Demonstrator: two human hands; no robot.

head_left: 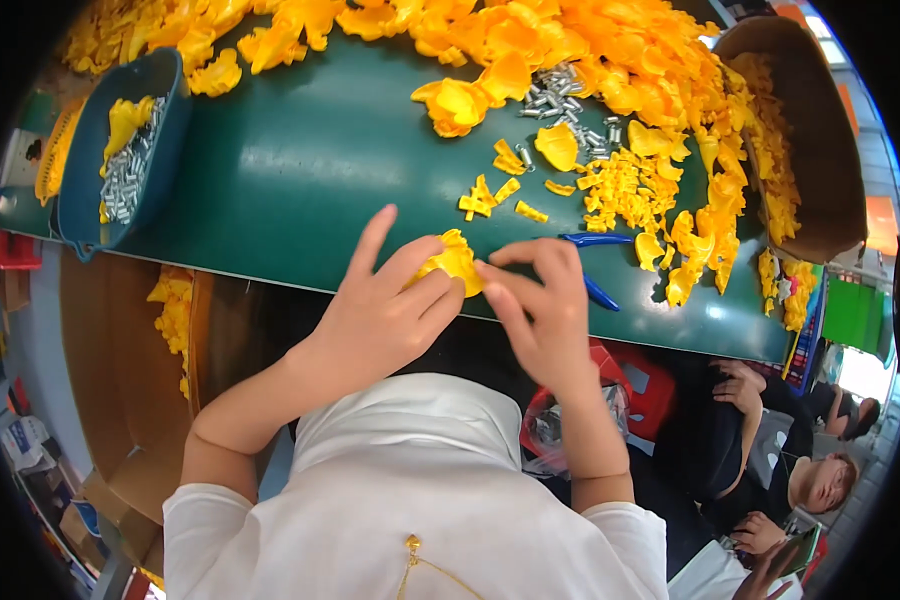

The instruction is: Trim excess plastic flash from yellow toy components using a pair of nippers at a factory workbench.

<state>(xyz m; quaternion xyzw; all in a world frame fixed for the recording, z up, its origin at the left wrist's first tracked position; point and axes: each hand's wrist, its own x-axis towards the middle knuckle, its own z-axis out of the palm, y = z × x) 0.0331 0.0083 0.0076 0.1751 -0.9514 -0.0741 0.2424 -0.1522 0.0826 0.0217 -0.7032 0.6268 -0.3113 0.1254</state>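
My left hand (385,300) grips a yellow moulded plastic piece (455,258) at the table's near edge, its index finger raised away. From the other side, my right hand (542,300) pinches at the piece's right edge with thumb and fingertips. Close beside that hand lies a blue-handled hand tool (600,240), its working end hidden behind the fingers. Farther off are small yellow bits (478,198), a loose yellow shell part (557,147) and a pile of little yellow parts (625,190). Several small silvery cylinders, perhaps springs (552,95), lie beyond them.
Yellow plastic parts (590,40) heap along the far side of the green table (300,170). A blue-green basket (178,110) with silvery cylinders stands left; a cardboard box (820,130) stands right. Another box (110,350) sits below the table at left. A seated person (805,470) is at lower right.
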